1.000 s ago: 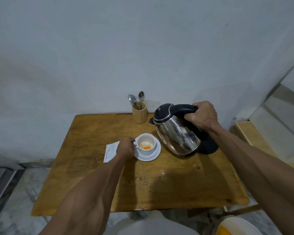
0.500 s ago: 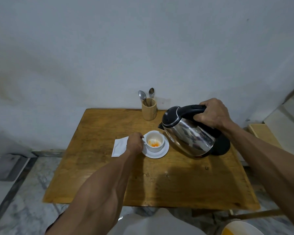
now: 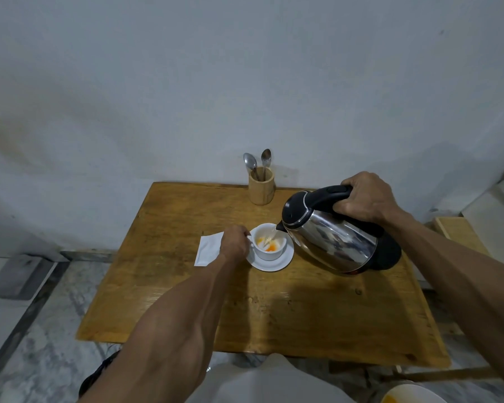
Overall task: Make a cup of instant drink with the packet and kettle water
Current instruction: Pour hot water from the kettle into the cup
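Note:
A white cup stands on a white saucer near the middle of the wooden table. Orange powder lies inside the cup. My left hand grips the cup's handle on its left side. My right hand holds the black handle of a steel kettle, tilted with its spout over the cup's rim. A thin stream of water falls into the cup. A white packet lies flat on the table, partly under my left hand.
A wooden holder with two spoons stands at the table's far edge by the wall. The kettle's black base sits behind the kettle on the right. A wooden bench is to the right, a bowl at bottom right.
The kettle has moved left and tipped further, its spout now over the cup, and water has started to flow. My left hand stays on the cup's handle.

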